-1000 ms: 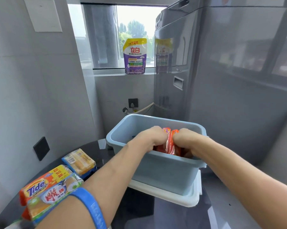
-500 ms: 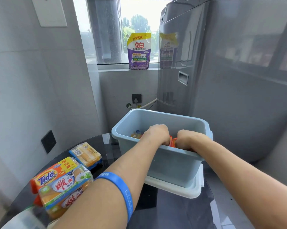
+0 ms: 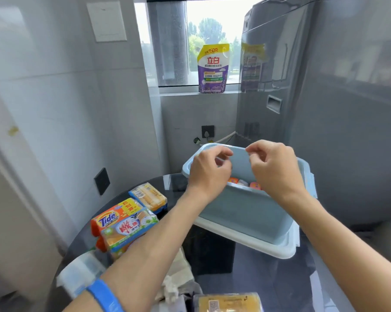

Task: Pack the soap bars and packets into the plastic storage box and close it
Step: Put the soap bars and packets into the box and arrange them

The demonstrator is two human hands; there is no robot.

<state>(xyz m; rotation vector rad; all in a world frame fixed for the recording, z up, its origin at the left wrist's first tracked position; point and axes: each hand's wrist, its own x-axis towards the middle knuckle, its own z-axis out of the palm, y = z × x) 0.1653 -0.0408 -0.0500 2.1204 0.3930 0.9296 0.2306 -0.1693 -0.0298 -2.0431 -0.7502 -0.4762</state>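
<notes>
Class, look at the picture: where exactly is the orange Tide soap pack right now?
In the head view, the Tide soap pack lies lower left on the dark table, atop the wrapped soap stack, left of the blue storage box.

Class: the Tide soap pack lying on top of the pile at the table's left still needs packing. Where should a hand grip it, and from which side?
Grip the Tide soap pack across its two long edges, coming from above: it lies flat, topmost, with its upper face exposed.
</notes>
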